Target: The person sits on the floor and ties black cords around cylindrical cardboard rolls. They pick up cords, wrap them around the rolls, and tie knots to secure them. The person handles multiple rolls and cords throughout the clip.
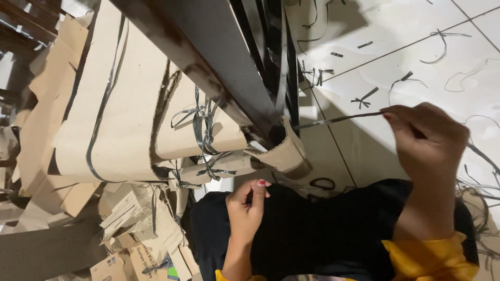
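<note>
Two hands yours. Cardboard stack [130,104] bound with straps, lying beside dark beam [219,67]. Your right hand [424,138] pinches black strap [338,119], pulled taut from cardboard roll [286,153]. Your left hand [247,205] pinches something thin; cannot tell what.

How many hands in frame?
2. Left hand low centre, closed against dark fabric; right hand at right, pinching a dark strap running to the cardboard wrap.
</note>
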